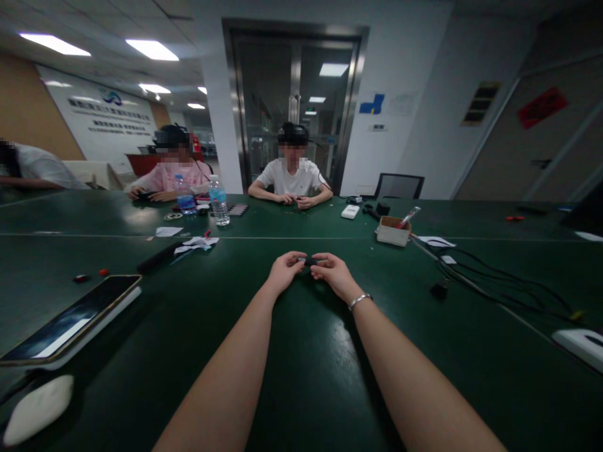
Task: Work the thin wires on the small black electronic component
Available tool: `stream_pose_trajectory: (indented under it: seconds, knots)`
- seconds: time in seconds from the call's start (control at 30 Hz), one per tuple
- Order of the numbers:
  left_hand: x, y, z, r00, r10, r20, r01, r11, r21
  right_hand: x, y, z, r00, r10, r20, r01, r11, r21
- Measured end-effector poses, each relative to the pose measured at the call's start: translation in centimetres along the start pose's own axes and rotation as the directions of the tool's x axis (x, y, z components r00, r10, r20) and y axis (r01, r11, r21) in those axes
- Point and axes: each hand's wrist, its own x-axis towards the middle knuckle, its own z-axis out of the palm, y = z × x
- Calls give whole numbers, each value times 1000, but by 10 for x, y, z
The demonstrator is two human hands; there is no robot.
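Note:
Both my arms reach out over the dark green table (301,351). My left hand (284,271) pinches one end of a small dark object (309,261), which has a paler bit on its left side. Thumb and fingers of my right hand (333,274) grip the other end. The object is short and mostly covered by fingertips, so its kind is unclear. It is held just above or against the tabletop; I cannot tell which. A silver bracelet (360,301) circles my right wrist.
To the left lie a phone (75,317) on a white block and a pale mouse-like thing (40,408). Water bottles (219,202) stand farther off. At right are a small box (393,232) and black cables (509,282). A person (292,172) sits opposite, others at left.

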Motion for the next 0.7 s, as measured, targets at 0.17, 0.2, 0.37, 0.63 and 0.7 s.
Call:
stream_pose_trajectory:
  seconds: [0.17,0.2,0.37,0.63,0.7]
  knots:
    - [1,-4,-3,1000,-12,-7,12,997,83,-1,-3,-2,1000,21,-12,-21,997,72]
    - [1,-4,-5,1000,-19,-2,19,994,107,-1,-3,-2,1000,24,-14,-23,997,73]
    - [-2,1,-7,998,-58,27,50,972,229,1,0,-3,998,38,-41,-35,997,65]
    - [0,-3,-9,996,-74,41,59,954,295,-1,-1,-3,998,59,-27,-58,997,60]
    - [2,-5,-9,996,-87,29,75,952,295,-2,-2,-3,998,68,-3,-67,995,79]
